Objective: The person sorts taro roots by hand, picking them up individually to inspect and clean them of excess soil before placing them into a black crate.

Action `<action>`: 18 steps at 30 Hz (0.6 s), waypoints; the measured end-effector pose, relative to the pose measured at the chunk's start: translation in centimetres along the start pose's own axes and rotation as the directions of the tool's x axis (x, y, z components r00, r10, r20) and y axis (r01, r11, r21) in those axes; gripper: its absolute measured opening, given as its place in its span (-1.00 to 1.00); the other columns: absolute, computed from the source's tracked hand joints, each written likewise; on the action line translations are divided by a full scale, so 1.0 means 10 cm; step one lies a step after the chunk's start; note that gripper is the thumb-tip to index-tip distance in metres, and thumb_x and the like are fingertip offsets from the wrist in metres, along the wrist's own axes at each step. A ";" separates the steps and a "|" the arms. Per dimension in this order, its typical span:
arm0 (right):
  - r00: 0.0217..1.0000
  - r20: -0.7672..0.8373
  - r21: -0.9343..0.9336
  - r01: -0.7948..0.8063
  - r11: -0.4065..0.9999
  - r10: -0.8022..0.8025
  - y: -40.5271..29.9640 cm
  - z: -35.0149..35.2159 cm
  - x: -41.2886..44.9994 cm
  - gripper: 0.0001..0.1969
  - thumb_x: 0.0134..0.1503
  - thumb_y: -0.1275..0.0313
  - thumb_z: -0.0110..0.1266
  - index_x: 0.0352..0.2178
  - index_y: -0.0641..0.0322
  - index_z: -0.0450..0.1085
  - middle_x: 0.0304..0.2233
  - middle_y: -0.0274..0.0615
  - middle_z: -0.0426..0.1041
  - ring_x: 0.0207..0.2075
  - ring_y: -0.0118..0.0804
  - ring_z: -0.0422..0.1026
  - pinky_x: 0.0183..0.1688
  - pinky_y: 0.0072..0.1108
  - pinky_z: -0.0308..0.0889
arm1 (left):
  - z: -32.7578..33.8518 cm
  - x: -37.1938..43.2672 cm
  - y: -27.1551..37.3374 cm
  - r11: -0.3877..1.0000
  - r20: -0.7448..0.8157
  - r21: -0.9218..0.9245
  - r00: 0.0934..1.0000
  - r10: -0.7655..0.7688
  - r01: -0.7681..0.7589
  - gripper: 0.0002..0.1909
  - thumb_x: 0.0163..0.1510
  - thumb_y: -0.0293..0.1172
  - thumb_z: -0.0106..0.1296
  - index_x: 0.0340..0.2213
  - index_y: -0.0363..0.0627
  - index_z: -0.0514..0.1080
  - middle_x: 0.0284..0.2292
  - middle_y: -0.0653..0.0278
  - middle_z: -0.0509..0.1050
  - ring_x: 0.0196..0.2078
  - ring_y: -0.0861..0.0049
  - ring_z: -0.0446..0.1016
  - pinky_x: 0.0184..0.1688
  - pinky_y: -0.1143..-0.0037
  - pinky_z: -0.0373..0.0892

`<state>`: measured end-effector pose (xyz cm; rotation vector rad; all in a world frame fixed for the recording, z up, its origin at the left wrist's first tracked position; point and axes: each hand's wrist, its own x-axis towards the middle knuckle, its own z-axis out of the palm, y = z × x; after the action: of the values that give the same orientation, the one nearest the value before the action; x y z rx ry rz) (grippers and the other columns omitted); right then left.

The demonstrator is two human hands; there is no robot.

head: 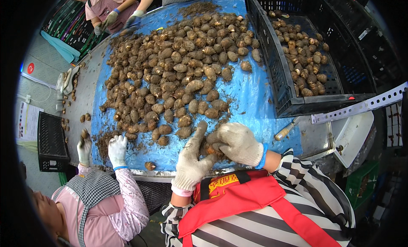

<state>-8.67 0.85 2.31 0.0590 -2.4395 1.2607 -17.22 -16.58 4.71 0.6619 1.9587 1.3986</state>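
Observation:
My left hand [193,162], in a dirty knitted glove, rests low over the blue plastic sheet [255,97] with its index finger stretched out. Between its thumb and fingers is a brown taro corm [209,149], mostly hidden. My right hand [239,143], gloved too, bends its fingers against the same corm from the right. Just beyond my fingers spreads a large heap of soil-covered, hairy taro corms [178,68]. A single corm [149,166] lies apart to the left, near the table's front edge.
A black plastic crate [287,84] partly filled with corms stands at the right. Near it lies a wooden-handled knife [284,131]. A co-worker's gloved hand [117,151] is at the left; other workers' gloved hands [110,20] are across the table. A white tray [355,135] sits far right.

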 end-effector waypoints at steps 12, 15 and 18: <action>0.955 0.220 0.107 -0.226 0.968 0.198 0.18 -0.22 0.10 -0.78 0.07 0.43 0.08 -0.21 0.16 0.49 -0.27 -0.07 0.52 -0.19 0.00 0.49 -0.13 -0.29 0.39 | -0.03 -0.04 0.07 0.998 0.097 -0.064 0.995 -0.022 0.028 -0.06 -0.10 -0.58 0.10 0.32 -0.13 -0.02 0.00 0.05 0.46 -0.03 0.39 0.49 0.07 0.47 0.36; 0.963 0.267 0.181 -0.089 0.979 0.038 0.08 -0.25 0.13 -0.73 0.06 0.38 0.13 -0.17 0.10 0.52 -0.32 -0.10 0.52 -0.22 -0.03 0.48 -0.14 -0.32 0.39 | -0.04 -0.04 0.11 1.000 0.099 0.003 0.995 -0.018 0.018 -0.06 -0.11 -0.56 0.10 0.32 -0.12 -0.01 0.00 0.04 0.47 -0.03 0.40 0.50 0.05 0.47 0.37; 0.945 0.304 0.072 0.100 0.992 -0.117 0.08 -0.17 0.10 -0.76 -0.03 0.36 0.17 -0.26 0.10 0.53 -0.41 -0.14 0.49 -0.30 -0.05 0.49 -0.19 -0.30 0.38 | -0.08 -0.05 0.23 0.987 0.134 0.155 0.988 -0.073 0.052 -0.05 -0.11 -0.54 0.12 0.32 -0.10 -0.01 -0.02 0.01 0.48 -0.02 0.42 0.50 0.05 0.47 0.37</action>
<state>-9.20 2.84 2.97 0.4309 -2.6158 1.3551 -17.45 -16.75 7.15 0.7405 1.9693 1.1430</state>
